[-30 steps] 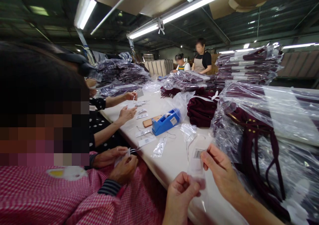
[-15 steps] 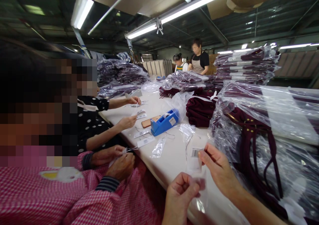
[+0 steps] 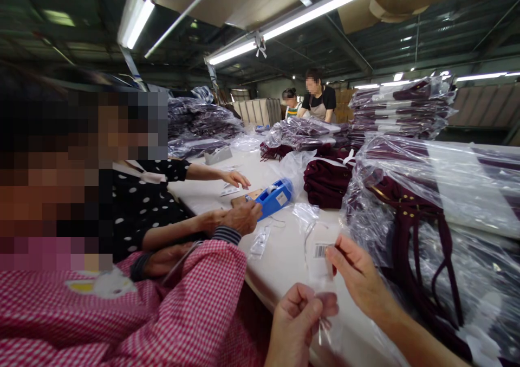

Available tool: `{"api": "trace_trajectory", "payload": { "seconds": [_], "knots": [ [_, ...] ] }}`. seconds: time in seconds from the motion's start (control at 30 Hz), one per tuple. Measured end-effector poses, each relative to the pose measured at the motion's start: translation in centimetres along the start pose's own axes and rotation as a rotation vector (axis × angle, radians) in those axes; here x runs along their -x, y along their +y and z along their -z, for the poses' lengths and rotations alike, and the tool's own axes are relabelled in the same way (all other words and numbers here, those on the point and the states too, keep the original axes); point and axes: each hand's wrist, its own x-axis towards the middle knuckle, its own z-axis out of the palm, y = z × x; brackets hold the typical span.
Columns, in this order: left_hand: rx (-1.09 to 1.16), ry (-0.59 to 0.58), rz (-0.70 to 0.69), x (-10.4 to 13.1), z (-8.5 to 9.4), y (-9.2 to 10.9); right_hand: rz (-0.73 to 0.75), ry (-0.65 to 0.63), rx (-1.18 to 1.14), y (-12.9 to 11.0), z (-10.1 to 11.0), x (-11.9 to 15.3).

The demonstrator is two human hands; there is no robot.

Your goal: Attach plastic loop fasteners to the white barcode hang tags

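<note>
Above the white table (image 3: pixel 280 266), a barcode tag (image 3: pixel 319 268) is pinched by the right hand (image 3: pixel 357 269), and clear plastic (image 3: pixel 327 334) by the left hand (image 3: pixel 296 315).

A garment-packing workshop: clear-plastic-wrapped stacks of dark maroon garments (image 3: pixel 418 108) crowd a long white table (image 3: pixel 284 258) beneath bright white fluorescent tubes (image 3: pixel 325 7), and the dim, dark roof (image 3: pixel 450 33) overhead appears to be ribbed metal.
</note>
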Motion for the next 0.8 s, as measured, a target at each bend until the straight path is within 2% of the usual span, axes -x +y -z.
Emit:
{"api": "trace_trajectory", "payload": {
  "seconds": [0.17,0.43,0.6,0.8],
  "knots": [
    [-0.014,0.019,-0.002,0.16,-0.17,0.24,0.001,-0.044,0.035,0.04,0.03,-0.03],
    [-0.04,0.023,-0.006,0.34,-0.52,0.29,-0.011,0.013,0.103,0.22,0.14,-0.02],
    [-0.018,0.075,-0.048,0.14,-0.7,0.17,-0.001,0.026,0.152,0.51,0.22,0.07],
    [-0.099,0.126,-0.107,0.22,-0.95,0.11,0.022,0.026,0.157,0.87,0.32,0.0]
  ]
}}
